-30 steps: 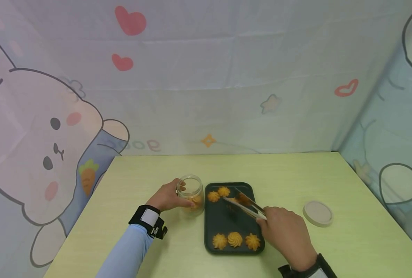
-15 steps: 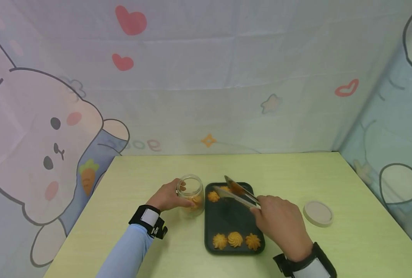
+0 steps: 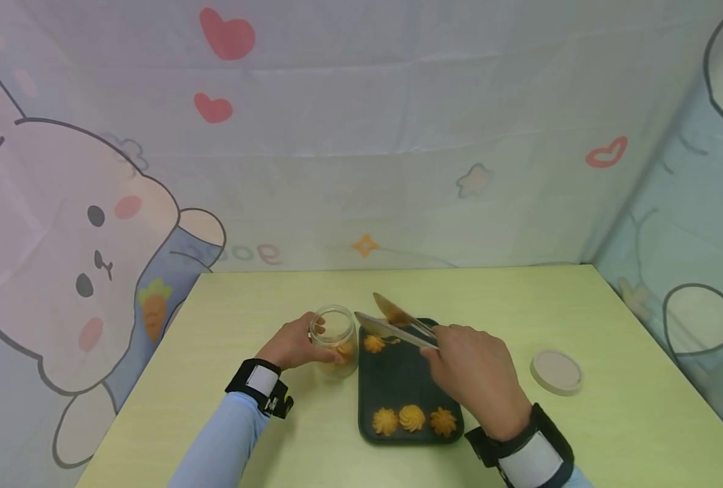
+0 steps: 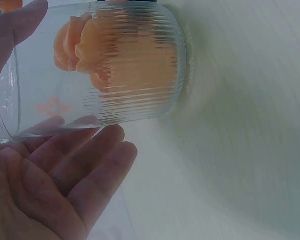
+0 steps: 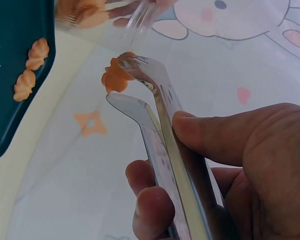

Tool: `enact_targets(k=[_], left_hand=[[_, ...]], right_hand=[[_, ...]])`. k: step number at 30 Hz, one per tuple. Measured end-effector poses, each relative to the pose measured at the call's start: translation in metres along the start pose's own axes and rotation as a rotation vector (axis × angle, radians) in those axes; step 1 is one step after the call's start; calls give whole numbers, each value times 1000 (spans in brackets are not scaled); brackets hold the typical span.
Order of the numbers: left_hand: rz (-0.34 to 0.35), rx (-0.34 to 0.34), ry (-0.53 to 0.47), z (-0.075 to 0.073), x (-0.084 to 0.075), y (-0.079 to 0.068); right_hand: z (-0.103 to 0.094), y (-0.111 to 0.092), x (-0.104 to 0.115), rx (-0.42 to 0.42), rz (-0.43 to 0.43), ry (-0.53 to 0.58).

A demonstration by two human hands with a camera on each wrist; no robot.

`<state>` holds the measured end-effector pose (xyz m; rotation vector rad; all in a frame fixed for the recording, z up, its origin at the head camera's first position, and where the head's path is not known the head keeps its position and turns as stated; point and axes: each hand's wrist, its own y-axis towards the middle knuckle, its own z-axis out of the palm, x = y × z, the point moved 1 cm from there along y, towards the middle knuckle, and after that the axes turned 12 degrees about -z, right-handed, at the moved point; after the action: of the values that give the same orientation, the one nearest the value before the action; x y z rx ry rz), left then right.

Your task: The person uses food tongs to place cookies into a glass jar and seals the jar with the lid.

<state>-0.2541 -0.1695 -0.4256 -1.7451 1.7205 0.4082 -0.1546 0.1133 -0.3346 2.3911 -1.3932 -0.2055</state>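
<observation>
A pale yellow table (image 3: 508, 298) holds a dark tray (image 3: 398, 386). The right hand (image 3: 474, 373) is curled around silver tongs (image 3: 398, 332), squeezing them nearly together. The left hand (image 3: 297, 346) is bent around a glass jar (image 3: 336, 335) just beside the tray. Next comes a round lid (image 3: 557, 371). The tongs pinch one cookie (image 5: 116, 76) near the jar; other cookies (image 3: 412, 418) sit in the tray and jar.

A small staged tabletop set-up is shown. The pale yellow-green table (image 3: 502, 301) is closed in by creased fabric (image 3: 337, 129), on which a cartoon rabbit (image 3: 56, 271) and hearts are printed. A kitchen note is lent by the dark tray (image 3: 398, 383) and glass jar (image 3: 340, 343); the room behind cannot be identified.
</observation>
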Motion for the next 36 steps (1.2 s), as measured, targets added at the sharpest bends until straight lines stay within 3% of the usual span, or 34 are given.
enact_targets(k=[14, 24, 36], left_hand=[[-15, 10, 16, 0, -1, 0], [-10, 9, 17, 0, 1, 2], [44, -16, 21, -1, 1, 2]], right_hand=[[-12, 28, 20, -23, -67, -15], [-7, 44, 35, -5, -94, -3], [5, 53, 44, 7, -110, 10]])
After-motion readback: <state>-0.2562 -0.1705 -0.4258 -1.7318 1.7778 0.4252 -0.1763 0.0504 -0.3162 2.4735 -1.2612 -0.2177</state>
